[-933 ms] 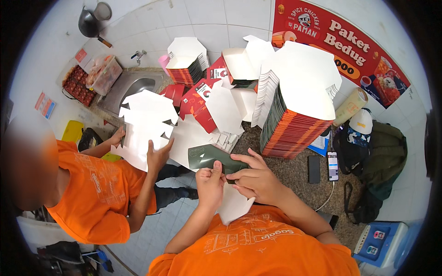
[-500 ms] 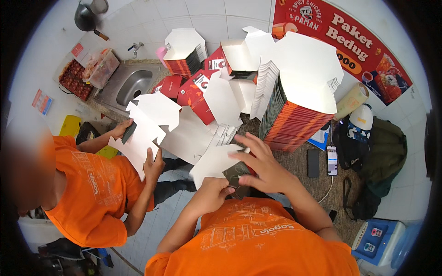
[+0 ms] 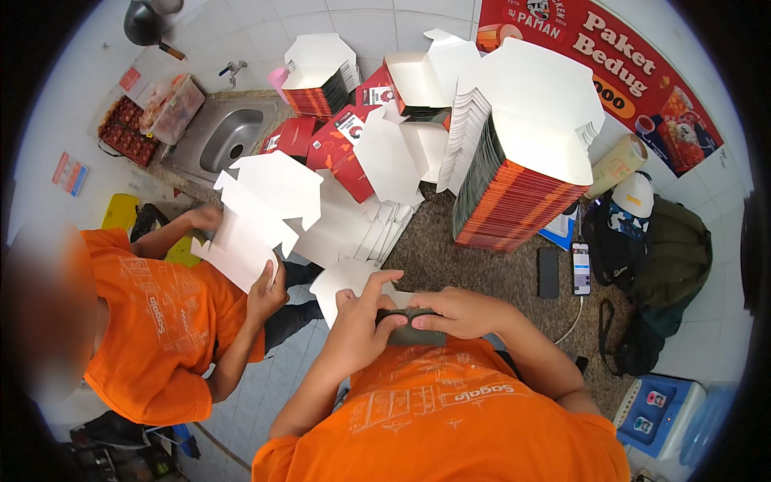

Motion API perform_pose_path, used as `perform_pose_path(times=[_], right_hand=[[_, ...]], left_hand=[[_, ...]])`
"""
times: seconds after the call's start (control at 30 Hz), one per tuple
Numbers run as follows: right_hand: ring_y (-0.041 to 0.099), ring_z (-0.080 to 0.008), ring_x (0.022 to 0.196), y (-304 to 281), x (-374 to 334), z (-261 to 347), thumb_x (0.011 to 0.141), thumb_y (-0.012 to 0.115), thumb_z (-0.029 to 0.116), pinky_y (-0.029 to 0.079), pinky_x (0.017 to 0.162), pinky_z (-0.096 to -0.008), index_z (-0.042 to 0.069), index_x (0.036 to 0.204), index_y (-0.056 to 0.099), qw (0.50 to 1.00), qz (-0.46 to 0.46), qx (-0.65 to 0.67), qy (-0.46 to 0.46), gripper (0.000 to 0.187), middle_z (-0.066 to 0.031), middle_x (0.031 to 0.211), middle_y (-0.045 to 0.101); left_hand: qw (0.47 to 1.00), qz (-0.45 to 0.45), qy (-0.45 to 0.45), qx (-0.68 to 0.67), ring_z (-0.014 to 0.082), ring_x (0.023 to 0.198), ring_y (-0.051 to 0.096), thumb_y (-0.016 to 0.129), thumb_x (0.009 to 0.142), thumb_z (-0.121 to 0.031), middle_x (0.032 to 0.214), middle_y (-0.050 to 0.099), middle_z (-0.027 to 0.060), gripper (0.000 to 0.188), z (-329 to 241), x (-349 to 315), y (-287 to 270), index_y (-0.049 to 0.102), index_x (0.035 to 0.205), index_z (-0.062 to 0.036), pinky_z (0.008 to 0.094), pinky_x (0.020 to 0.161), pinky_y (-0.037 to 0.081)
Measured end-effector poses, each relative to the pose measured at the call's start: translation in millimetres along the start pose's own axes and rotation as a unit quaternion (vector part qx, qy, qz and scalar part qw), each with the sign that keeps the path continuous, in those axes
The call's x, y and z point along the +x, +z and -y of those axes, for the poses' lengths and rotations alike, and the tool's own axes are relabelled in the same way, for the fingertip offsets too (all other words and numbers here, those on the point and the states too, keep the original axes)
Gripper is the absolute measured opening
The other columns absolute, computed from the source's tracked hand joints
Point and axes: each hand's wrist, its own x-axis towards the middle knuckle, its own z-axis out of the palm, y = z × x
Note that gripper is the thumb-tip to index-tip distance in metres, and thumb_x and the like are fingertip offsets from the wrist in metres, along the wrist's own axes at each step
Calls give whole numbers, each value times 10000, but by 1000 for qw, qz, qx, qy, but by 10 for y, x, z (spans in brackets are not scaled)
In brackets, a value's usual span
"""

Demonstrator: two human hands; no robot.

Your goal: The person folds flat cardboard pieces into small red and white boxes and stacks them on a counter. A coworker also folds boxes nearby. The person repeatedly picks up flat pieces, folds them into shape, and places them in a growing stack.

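Pinching dark green carton point(image 3: 418, 333) with left hand point(image 3: 355, 328) – now also with right hand point(image 3: 463, 312), no longer splayed – apparently folding it.

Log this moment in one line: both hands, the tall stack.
left hand: gripping carton | right hand: gripping same carton | tall box stack: on counter

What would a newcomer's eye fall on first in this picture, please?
Probably the tall stack of boxes right of centre on the counter, with a red poster behind it at upper right. At lower centre, the fingers of the left hand and right hand hold a dark and white box.
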Motion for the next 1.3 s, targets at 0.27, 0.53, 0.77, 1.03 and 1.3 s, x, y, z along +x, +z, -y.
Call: perform_pose_path(times=[0.27,0.53,0.77,1.03,1.3], right_hand=[[643,-72,842,210,135,306,1107,602,246,521,776,-254,10,1112,709,872,-178,453,44,259,-5,949,728],[612,-238,1145,-430,-384,509,1040,634,381,504,972,-418,-11,1366,575,887,-458,-39,-44,513,-189,1301,627],[678,-212,943,-1878,-729,1018,975,664,253,535,827,-392,-49,1117,674,728,-572,-377,18,334,-196,1030,730],[702,-423,1141,-3072,-862,-18,873,781,369,540,986,-439,-70,1195,709,785,-435,-373,236,549,-301,1205,718],[690,-458,1142,-3052,-828,-25,764,810,273,566,981,-481,-79,1144,710,746,-335,-511,266,528,-316,1223,700]], left_hand=[[935,-304,177,36,488,1369,445,1005,619,-448,1579,320,304,1043,-4,153,342,503,1479,-136,561,1122,364],[799,-186,504,-271,329,1294,619,956,726,-293,1338,635,134,870,-736,443,74,531,1423,9,546,1234,320],[782,-289,538,-123,440,1530,283,951,620,-607,1611,391,196,1218,-1073,1551,-203,410,1561,-55,596,1240,243],[820,-240,504,128,316,1249,488,913,657,-606,1393,618,39,658,-522,2750,-182,718,1102,-163,504,1024,303],[839,-245,477,90,254,1081,493,906,661,-609,1208,642,-2,600,-405,2715,-106,714,1031,-178,448,907,285]])
